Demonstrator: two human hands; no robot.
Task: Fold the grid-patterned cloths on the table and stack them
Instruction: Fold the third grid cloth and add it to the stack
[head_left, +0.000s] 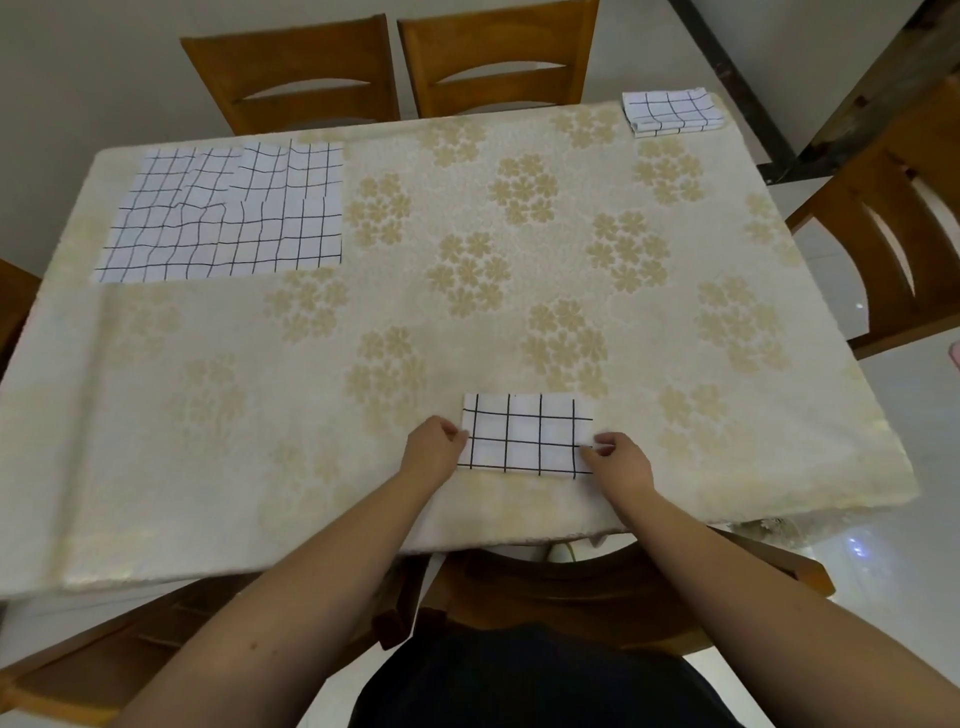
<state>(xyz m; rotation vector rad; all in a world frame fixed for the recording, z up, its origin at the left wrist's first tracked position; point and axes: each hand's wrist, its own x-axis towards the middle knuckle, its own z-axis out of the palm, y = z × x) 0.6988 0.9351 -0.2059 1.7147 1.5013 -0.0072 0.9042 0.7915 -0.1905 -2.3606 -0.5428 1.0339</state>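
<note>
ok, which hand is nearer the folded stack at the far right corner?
Right. The right hand pinches the right edge of the near cloth, on the stack's side. The left hand holds the cloth's left edge, farther away. Both are far from it.

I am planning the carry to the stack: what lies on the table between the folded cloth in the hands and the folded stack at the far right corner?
Nothing: the head view shows only bare flowered tablecloth between the folded cloth and the stack.

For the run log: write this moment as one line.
left hand: pinches folded cloth | right hand: pinches it | stack: far right corner | unfolded cloths: far left
</note>
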